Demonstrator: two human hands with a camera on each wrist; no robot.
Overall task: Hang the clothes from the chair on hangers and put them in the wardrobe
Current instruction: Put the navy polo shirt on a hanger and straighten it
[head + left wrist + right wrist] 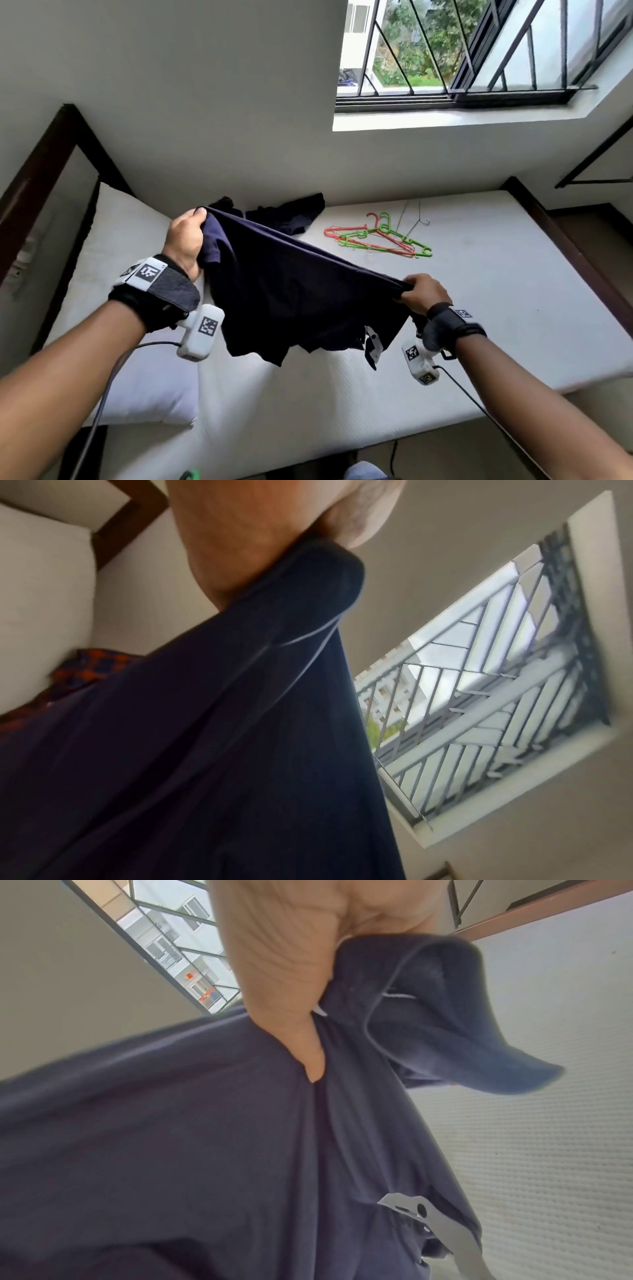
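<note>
Garment: navy shirt (291,287) held up above the mattress (496,308), stretched between both hands, its lower part hanging in loose folds clear of the bed.
Left grip: left hand (185,240) clenched round one bunched edge of the shirt; the left wrist view shows the cloth gathered against the palm.
Right grip: right hand (424,291) grasping the opposite edge, thumb pressed into the fabric in the right wrist view, with a ribbed navy flap (479,1031) folded over beside it.
Trim: white strip with a dark button (422,1209) on the shirt's lower part, seen in the right wrist view.
Second garment: dark clothing (284,216) lying crumpled on the mattress against the far wall, behind the held shirt.
Hangers: red and green plastic hangers (380,240) heaped together on the mattress, thin wire hangers (414,219) just beside them, all well apart from both hands.
Bedding: white pillow (113,240) at the head end, left of the shirt.
Surroundings: barred window (445,58) above the bed, foliage outside.
Wrist gear: black straps on both wrists carrying white units printed with square black-and-white coded markers (208,325).
Writing: no legible brand, label or text on the shirt or hangers; markers show patterns only.
Patterned cloth: orange and dark blue fabric (85,669) at the edge of the left wrist view, too blurred to identify.
</note>
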